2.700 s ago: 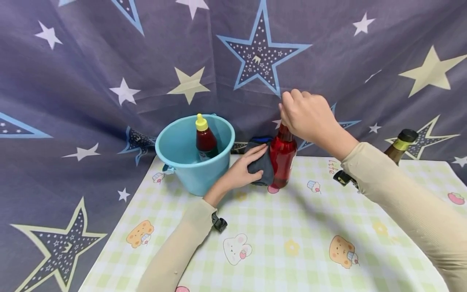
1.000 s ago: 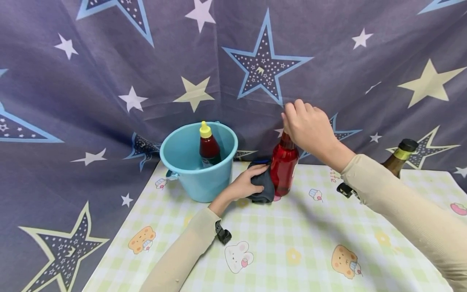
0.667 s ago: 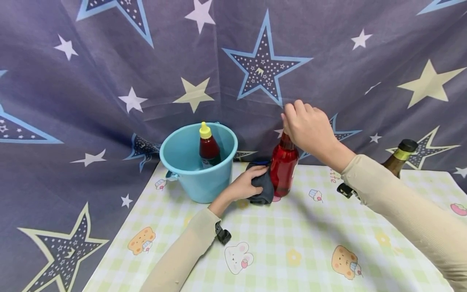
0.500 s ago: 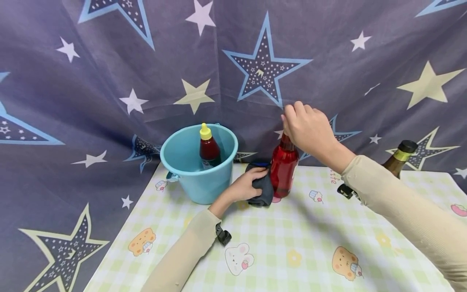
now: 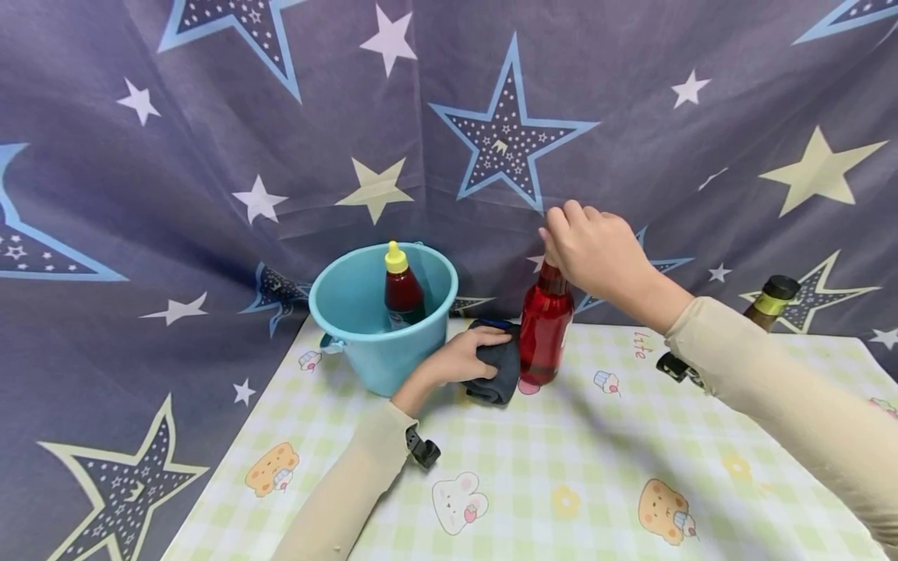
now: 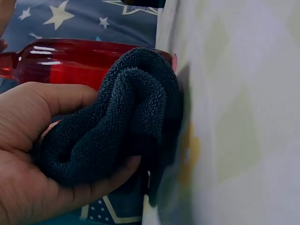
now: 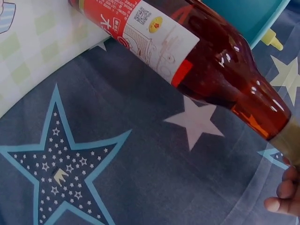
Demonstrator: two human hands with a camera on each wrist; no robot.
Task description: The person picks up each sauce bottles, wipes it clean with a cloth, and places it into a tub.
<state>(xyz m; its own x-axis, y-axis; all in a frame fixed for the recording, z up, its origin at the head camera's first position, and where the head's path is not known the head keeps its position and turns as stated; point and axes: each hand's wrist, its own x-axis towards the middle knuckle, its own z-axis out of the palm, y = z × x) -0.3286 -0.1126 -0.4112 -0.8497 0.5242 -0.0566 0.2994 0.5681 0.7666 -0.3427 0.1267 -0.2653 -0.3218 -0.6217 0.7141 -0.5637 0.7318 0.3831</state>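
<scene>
My left hand [image 5: 456,360] grips a folded dark terry towel [image 5: 501,366] low over the table, right beside a red glass bottle [image 5: 546,335]. In the left wrist view, the thumb and fingers curl round the bunched towel [image 6: 108,126], with the bottle [image 6: 75,63] behind it. My right hand [image 5: 596,251] holds the top of the bottle's neck, and its curled fingers hide the cap. The bottle stands upright on the tablecloth. The right wrist view shows its printed label [image 7: 161,40] and some fingertips [image 7: 276,205] at the neck.
A light blue bucket [image 5: 386,362] stands left of the towel, holding a dark red squeeze bottle [image 5: 403,294] with a yellow cap. Another bottle [image 5: 770,302] with a black cap is partly behind the right sleeve. A star-patterned curtain [image 5: 477,226] hangs behind the table.
My left hand has drawn the towel slightly left and nearer to me, from against the bottle's side. The right hand keeps its hold on the neck. The head view has shifted a little.
</scene>
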